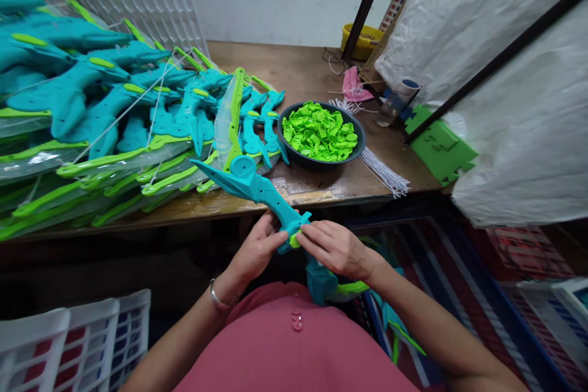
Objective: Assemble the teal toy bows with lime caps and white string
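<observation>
A teal plastic toy bow handle [271, 194] slants across in front of my torso, its pointed end towards the pile at the upper left. My left hand [258, 249] is closed around its middle, thumb on top. On the near side, the fingertips of my right hand [337, 247] press a small bright green plastic piece [294, 239] against the handle. Those fingers partly cover the green piece. Beyond my hands, a dark bowl [294, 162] on the table holds many similar green pieces.
Teal-and-green toy bows [105, 92] with strings are heaped on the left of the wooden table [294, 67]. White ties [383, 173] lie right of the bowl, near a green foam block [438, 144]. White crates [73, 343] stand lower left; more bow parts [399, 321] lie lower right.
</observation>
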A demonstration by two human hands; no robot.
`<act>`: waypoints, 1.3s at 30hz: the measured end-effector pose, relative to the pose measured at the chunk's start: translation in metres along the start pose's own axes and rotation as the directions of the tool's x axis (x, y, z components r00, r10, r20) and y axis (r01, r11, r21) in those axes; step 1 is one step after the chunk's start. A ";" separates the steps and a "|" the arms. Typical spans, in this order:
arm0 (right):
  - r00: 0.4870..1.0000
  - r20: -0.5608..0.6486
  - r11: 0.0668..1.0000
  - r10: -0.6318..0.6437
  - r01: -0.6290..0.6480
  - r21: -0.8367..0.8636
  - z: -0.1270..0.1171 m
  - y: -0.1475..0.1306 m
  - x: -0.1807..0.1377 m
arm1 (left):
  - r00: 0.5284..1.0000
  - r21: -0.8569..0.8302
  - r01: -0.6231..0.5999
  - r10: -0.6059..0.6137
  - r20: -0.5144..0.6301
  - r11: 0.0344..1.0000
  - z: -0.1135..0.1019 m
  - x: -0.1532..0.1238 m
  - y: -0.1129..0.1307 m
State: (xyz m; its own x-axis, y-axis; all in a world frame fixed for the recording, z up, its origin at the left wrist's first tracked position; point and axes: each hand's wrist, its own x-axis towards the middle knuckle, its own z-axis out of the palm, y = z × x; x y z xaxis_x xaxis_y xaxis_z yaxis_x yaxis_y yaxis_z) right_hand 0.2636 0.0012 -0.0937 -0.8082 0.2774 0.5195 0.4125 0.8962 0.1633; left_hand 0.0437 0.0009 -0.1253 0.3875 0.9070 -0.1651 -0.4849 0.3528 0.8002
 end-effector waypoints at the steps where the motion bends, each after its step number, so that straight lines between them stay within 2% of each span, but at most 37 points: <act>1: 1.000 -0.002 1.000 0.006 -0.006 -0.001 0.000 0.000 0.000 | 1.000 0.010 0.002 -0.002 -0.004 1.000 0.000 -0.001 0.000; 6: 0.999 -0.011 0.998 0.036 -0.036 -0.047 0.001 -0.004 -0.001 | 1.000 0.064 -0.005 0.005 -0.007 0.998 0.001 -0.002 0.001; 12: 0.997 -0.027 0.998 0.066 -0.066 -0.002 0.005 -0.009 -0.003 | 0.995 0.203 -0.085 0.070 0.077 0.975 0.004 -0.004 0.004; 19: 0.981 -0.121 0.988 0.154 -0.150 0.042 0.011 -0.019 -0.006 | 0.992 0.358 -0.112 0.084 0.092 0.927 0.006 -0.008 0.005; 26: 0.896 -0.177 0.909 0.407 -0.379 0.173 0.023 -0.041 -0.008 | 0.994 0.374 -0.105 0.091 0.054 0.921 0.008 -0.009 0.005; 29: 0.851 -0.204 0.870 0.484 -0.442 0.218 0.024 -0.046 -0.004 | 0.994 0.387 -0.112 0.098 0.055 0.915 0.006 -0.008 0.005; 31: 0.839 -0.209 0.858 0.503 -0.455 0.239 0.025 -0.046 -0.002 | 0.992 0.388 -0.123 0.108 0.061 0.913 0.005 -0.008 0.005; 34: 0.854 -0.212 0.873 0.474 -0.426 0.237 0.024 -0.043 -0.002 | 0.990 0.392 -0.138 0.120 0.070 0.910 0.004 -0.008 0.006; 39: 0.914 -0.180 0.921 0.364 -0.324 0.217 0.022 -0.031 -0.004 | 0.990 0.410 -0.141 0.122 0.072 0.901 0.004 -0.008 0.005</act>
State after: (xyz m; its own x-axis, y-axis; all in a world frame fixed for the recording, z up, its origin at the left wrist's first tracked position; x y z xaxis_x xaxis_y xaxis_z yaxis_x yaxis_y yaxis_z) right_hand 0.2449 -0.0206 -0.1192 -0.5123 0.5177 0.6853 0.5506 0.8103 -0.2005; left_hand 0.0412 -0.0049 -0.1174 0.3805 0.9245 -0.0240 -0.1705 0.0956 0.9807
